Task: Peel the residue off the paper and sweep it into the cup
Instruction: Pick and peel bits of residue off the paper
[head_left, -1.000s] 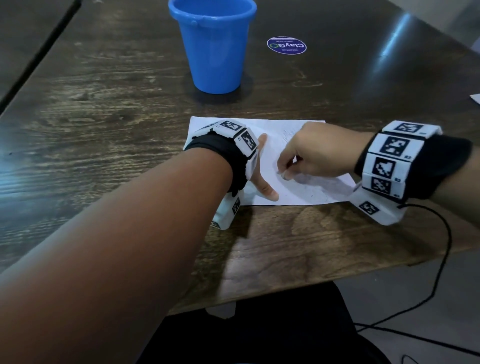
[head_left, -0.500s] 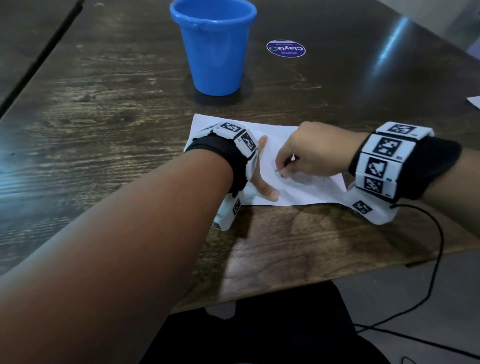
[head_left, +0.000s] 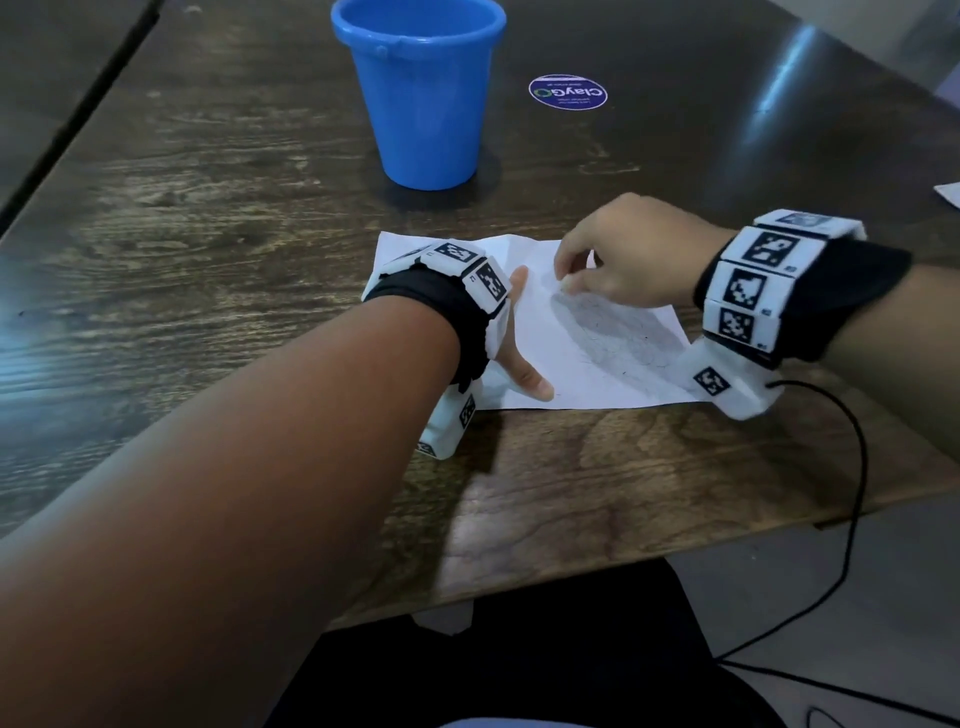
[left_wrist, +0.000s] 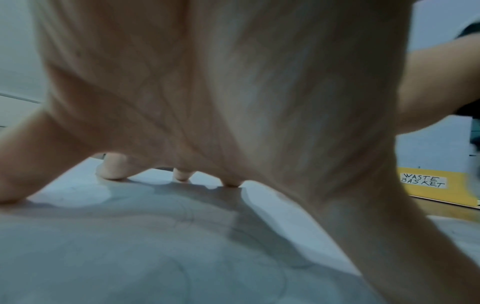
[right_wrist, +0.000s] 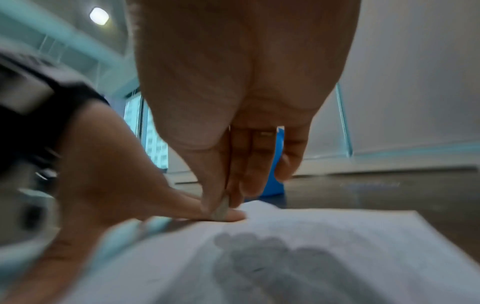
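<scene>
Right hand lifted, fingers pinching residue; left hand splayed on paper; cup beyond.

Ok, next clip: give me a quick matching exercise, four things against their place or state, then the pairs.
Things:
1. cup
2. paper
3. left hand
4. right hand

States:
A. pinching a small pale bit
B. standing upright beyond the sheet
C. pressing flat, fingers spread
D. lying flat near the table edge

Pairs: 1-B, 2-D, 3-C, 4-A
</scene>
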